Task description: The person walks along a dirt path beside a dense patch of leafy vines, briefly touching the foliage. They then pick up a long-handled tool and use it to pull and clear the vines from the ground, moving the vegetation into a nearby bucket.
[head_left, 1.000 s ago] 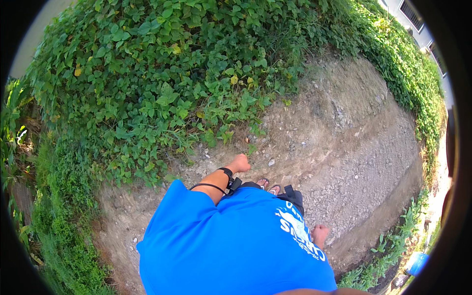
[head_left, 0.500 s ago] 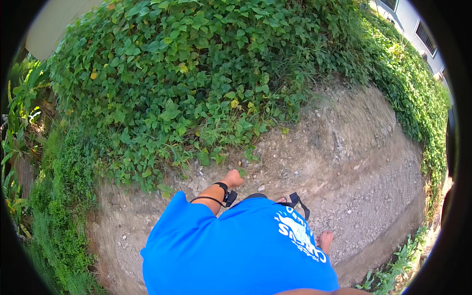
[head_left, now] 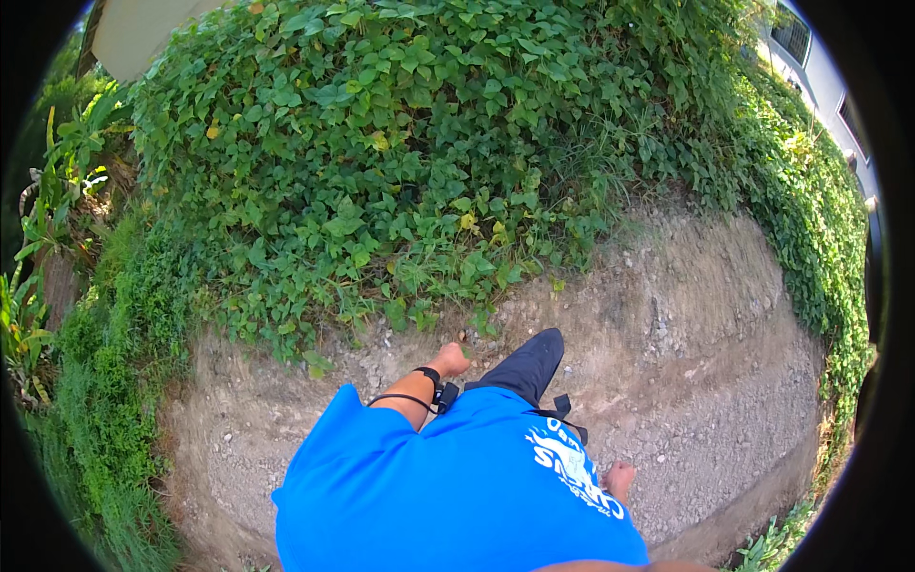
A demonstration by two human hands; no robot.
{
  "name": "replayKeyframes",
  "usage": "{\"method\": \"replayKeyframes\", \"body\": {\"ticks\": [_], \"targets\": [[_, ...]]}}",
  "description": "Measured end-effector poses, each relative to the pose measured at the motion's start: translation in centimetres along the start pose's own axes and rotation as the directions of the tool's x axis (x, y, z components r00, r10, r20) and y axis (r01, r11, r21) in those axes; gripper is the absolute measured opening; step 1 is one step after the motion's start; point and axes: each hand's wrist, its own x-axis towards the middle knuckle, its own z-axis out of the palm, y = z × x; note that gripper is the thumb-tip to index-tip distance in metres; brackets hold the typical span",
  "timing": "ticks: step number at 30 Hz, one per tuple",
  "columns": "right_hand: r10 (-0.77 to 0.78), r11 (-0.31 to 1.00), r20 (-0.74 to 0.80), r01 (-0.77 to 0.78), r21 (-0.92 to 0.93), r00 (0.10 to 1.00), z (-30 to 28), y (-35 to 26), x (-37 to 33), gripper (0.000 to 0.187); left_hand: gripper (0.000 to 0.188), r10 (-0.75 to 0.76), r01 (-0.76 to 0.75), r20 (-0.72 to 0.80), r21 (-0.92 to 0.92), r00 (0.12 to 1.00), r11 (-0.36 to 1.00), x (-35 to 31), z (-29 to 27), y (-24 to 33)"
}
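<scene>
My left hand [head_left: 451, 359] is out in front of me over the bare dirt, near the lower edge of the leafy vines [head_left: 372, 229]. Its fingers are curled closed. A small bit of green shows at the fingertips, but whether it is held or lies behind them I cannot tell. A black band with a small dark device [head_left: 444, 397] and a cord sits around the left wrist. My right hand [head_left: 620, 479] hangs low beside my blue shirt [head_left: 448, 486], above the gravelly dirt. It is curled into a fist, and its inside is hidden.
Dry, stony ground [head_left: 686, 381] slopes around me. Thick vines rise ahead and continue along the right side, with lower bushes [head_left: 105, 419] at the left. A pale building with barred windows [head_left: 791, 36] stands far right. My dark-trousered leg [head_left: 529, 365] reaches forward between the hands.
My leg has swung forward into sight, in dark trousers. The view has shifted, so vines and ground sit lower. Both hands remain closed, the right now nearer my shirt.
</scene>
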Motion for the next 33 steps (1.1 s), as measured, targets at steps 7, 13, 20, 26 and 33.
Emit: {"method": "replayKeyframes", "body": {"ticks": [7, 13, 20, 26, 33], "targets": [[0.052, 0.991, -0.057, -0.058, -0.120, 0.997, 0.6, 3.4, 7.3, 0.022, 0.025, 0.006, -0.048, 0.179, 0.233, 0.984, 0.971, 2.0, 0.6, -1.5], [0.053, 0.978, -0.061, -0.064, -0.200, 0.997, -0.7, -0.2, 15.3, 0.020, 0.033, -0.004, 0.011, 0.091, -0.078, 0.996, 0.997, 7.9, -2.1, 5.7], [0.026, 0.975, 0.001, -0.025, -0.221, 1.000, -2.1, -18.5, 22.6, 0.026, 0.034, 0.121, -0.129, -0.079, -0.096, 0.989, 0.987, 17.7, -7.6, 10.6], [-0.176, 0.952, 0.076, 0.189, -0.240, 0.981, -3.7, -35.8, 26.1, 0.028, 0.040, 0.214, -0.223, 0.073, 0.157, 0.974, 0.962, 22.0, -17.3, 11.6], [-0.216, 0.960, -0.038, 0.205, -0.190, 0.976, -2.9, -45.2, 34.6, 0.024, 0.032, 0.026, -0.035, -0.128, -0.067, 0.991, 0.997, 27.4, -30.7, 16.4]]}}
